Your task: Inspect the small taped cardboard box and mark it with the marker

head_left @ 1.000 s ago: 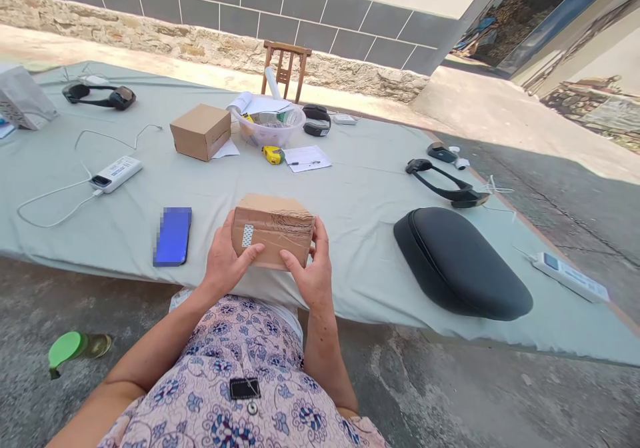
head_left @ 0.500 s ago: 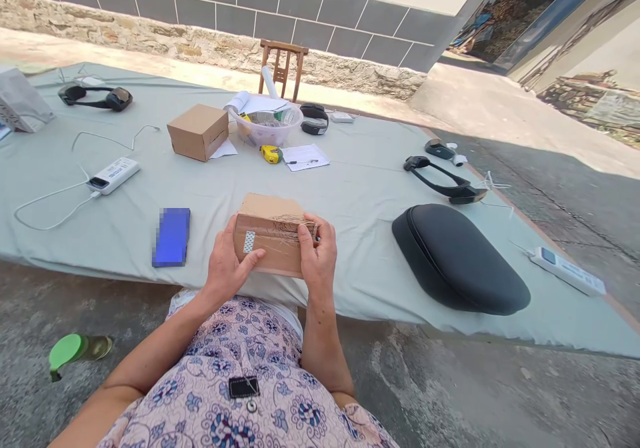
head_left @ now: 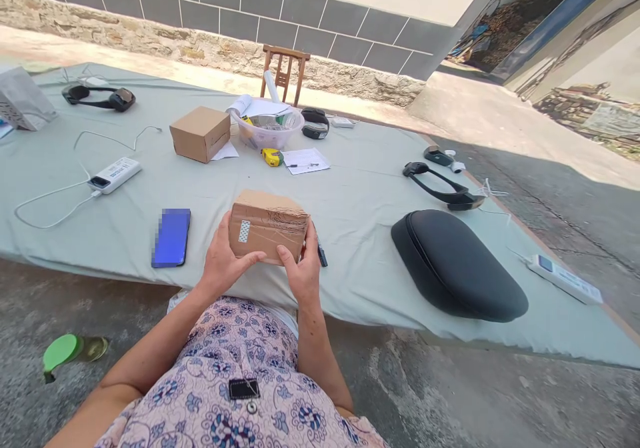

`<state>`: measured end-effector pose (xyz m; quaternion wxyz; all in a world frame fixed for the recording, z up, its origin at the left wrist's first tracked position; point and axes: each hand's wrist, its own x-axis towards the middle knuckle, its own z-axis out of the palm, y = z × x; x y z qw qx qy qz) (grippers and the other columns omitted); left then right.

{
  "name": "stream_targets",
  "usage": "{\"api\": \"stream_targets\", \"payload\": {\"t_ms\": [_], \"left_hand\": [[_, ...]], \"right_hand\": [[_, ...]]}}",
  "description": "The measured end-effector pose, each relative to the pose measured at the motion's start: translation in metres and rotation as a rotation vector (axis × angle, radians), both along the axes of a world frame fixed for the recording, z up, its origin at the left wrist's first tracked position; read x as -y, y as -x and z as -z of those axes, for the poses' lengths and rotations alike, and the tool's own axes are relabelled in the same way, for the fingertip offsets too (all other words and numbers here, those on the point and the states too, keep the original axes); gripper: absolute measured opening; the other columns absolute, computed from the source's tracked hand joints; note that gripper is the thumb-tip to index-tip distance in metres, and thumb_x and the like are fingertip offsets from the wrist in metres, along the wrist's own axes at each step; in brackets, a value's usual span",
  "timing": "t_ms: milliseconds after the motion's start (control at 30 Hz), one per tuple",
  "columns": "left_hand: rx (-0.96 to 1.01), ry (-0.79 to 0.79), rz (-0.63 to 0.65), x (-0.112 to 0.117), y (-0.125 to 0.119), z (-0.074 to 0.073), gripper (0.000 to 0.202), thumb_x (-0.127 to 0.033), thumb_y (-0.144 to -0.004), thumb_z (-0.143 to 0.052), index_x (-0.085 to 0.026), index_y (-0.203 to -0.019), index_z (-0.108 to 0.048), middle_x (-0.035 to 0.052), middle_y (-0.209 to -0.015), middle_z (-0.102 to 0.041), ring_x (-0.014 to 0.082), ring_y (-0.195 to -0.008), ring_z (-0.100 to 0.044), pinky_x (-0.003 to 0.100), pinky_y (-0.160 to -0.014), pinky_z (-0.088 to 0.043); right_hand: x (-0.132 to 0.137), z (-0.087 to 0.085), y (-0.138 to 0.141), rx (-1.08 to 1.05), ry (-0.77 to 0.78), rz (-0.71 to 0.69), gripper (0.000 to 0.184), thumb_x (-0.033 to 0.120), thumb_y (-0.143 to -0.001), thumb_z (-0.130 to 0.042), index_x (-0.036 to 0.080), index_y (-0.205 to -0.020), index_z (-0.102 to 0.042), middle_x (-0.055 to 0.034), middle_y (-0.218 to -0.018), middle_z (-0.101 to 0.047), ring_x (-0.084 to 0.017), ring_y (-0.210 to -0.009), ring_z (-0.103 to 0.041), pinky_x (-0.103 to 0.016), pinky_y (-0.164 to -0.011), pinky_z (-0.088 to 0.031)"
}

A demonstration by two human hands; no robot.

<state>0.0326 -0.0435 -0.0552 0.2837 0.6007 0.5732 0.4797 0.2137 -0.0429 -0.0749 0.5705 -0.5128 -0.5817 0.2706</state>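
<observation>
Between my two hands is a small brown cardboard box (head_left: 267, 231), tilted so that its front side faces me. Dark scribbled lines run along its upper right edge, and a small patterned sticker is on the left of that side. My left hand (head_left: 225, 255) grips the box's left end, thumb along the lower edge. At the right end, my right hand (head_left: 304, 265) holds it with the thumb on the front and the fingers behind. A black pen (head_left: 322, 253) shows just right of my right hand, partly hidden by it. Left of my left hand lies a phone (head_left: 171, 238).
A black case (head_left: 459, 265) sits on the right, with a black headset (head_left: 445, 187) behind it. Farther back are another cardboard box (head_left: 201, 135), a plastic basket (head_left: 267, 128), a yellow tape measure (head_left: 272, 157) and paper (head_left: 306, 161). A white power bank (head_left: 115, 175) lies left.
My right hand has shifted down from the scribbled upper corner to the box's lower right. The box has moved slightly left and turned, and the pen now shows beside it.
</observation>
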Motion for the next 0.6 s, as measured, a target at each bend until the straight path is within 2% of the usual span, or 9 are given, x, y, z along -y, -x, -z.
{"api": "stream_targets", "payload": {"t_ms": [100,200,267,400,500,600], "left_hand": [[-0.029,-0.042,0.102,-0.002,0.005,0.005,0.122,-0.055,-0.060,-0.088,-0.025,-0.158,-0.021,0.0165,-0.153,-0.045,0.0359,-0.140,-0.045,0.050,-0.114,-0.040],[-0.059,-0.078,0.155,-0.004,0.011,0.007,0.127,-0.057,-0.059,-0.088,-0.026,-0.159,-0.016,0.0161,-0.150,-0.048,0.0352,-0.140,-0.045,0.048,-0.112,-0.041],[-0.078,-0.075,0.134,-0.005,0.012,0.008,0.127,-0.059,-0.059,-0.087,-0.026,-0.159,-0.016,0.0163,-0.150,-0.049,0.0352,-0.138,-0.048,0.048,-0.111,-0.043],[-0.081,-0.018,0.065,-0.004,0.011,0.006,0.124,-0.062,-0.062,-0.084,-0.024,-0.159,-0.017,0.0176,-0.149,-0.050,0.0354,-0.136,-0.051,0.049,-0.110,-0.044],[-0.071,0.011,0.061,-0.004,0.011,0.003,0.124,-0.063,-0.063,-0.083,-0.023,-0.159,-0.017,0.0178,-0.151,-0.049,0.0354,-0.137,-0.050,0.049,-0.111,-0.043],[-0.058,0.002,0.102,-0.006,0.017,0.002,0.121,-0.063,-0.065,-0.082,-0.025,-0.159,-0.017,0.0174,-0.154,-0.044,0.0351,-0.140,-0.047,0.048,-0.112,-0.042]], "right_hand": [[0.002,0.002,0.003,-0.041,-0.002,0.010,0.078,0.043,-0.088,-0.064,0.024,-0.156,-0.031,-0.0136,-0.159,-0.039,-0.027,-0.142,-0.045,-0.044,-0.111,-0.047],[0.004,0.001,0.002,-0.034,-0.002,0.009,0.077,0.042,-0.090,-0.063,0.025,-0.157,-0.028,-0.0124,-0.160,-0.037,-0.027,-0.144,-0.043,-0.045,-0.115,-0.044],[0.005,-0.001,-0.001,0.037,-0.012,-0.005,0.083,0.044,-0.089,-0.064,0.026,-0.158,-0.023,-0.0120,-0.162,-0.034,-0.027,-0.148,-0.037,-0.048,-0.120,-0.038],[0.006,-0.006,-0.006,0.231,-0.049,-0.069,0.105,0.048,-0.081,-0.075,0.027,-0.161,-0.010,-0.0116,-0.166,-0.025,-0.029,-0.154,-0.025,-0.052,-0.125,-0.026],[0.006,-0.006,-0.010,0.280,-0.065,-0.089,0.107,0.052,-0.081,-0.075,0.027,-0.161,-0.009,-0.0123,-0.166,-0.026,-0.030,-0.154,-0.026,-0.052,-0.123,-0.032],[0.003,-0.003,-0.017,0.231,-0.078,-0.116,0.096,0.055,-0.084,-0.069,0.028,-0.160,-0.017,-0.0139,-0.163,-0.032,-0.031,-0.148,-0.038,-0.045,-0.107,-0.050]]}}
